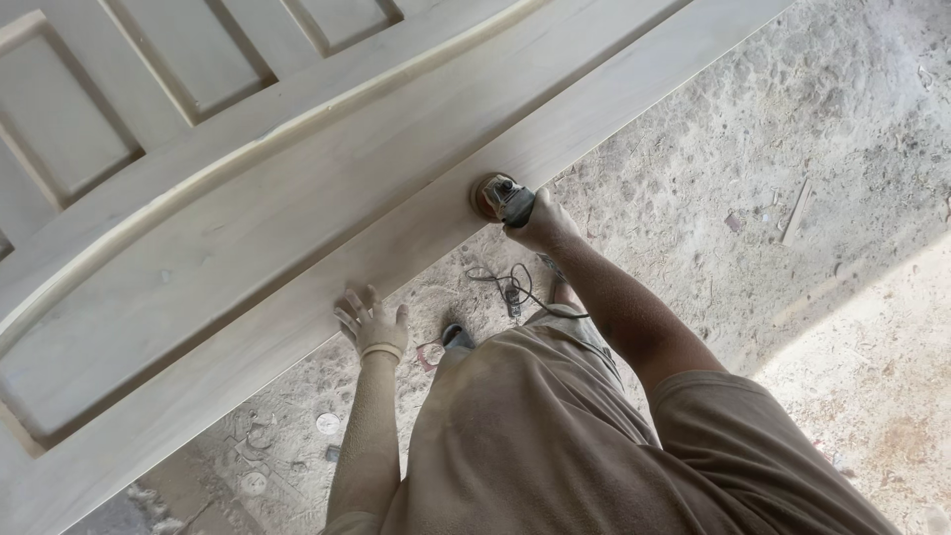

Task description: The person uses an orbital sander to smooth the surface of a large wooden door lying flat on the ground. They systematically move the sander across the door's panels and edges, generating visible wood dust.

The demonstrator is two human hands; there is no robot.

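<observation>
A large pale wooden door [327, 188] with recessed panels and a curved moulding lies flat across the upper left. My right hand [543, 223] grips a small power sander [498, 198], whose round disc presses against the door's near edge. A black cord runs from the tool down towards the floor. Dusty and with its fingers spread, my left hand [372, 322] rests flat on the same edge, lower and to the left of the sander.
The dusty concrete floor [792, 149] is covered with sawdust and chips. A thin wood strip [795, 211] lies at the right. Coiled cable [510, 287] and round discs [327, 423] lie below the door edge. My dusty trousers and foot [458, 337] show at the bottom.
</observation>
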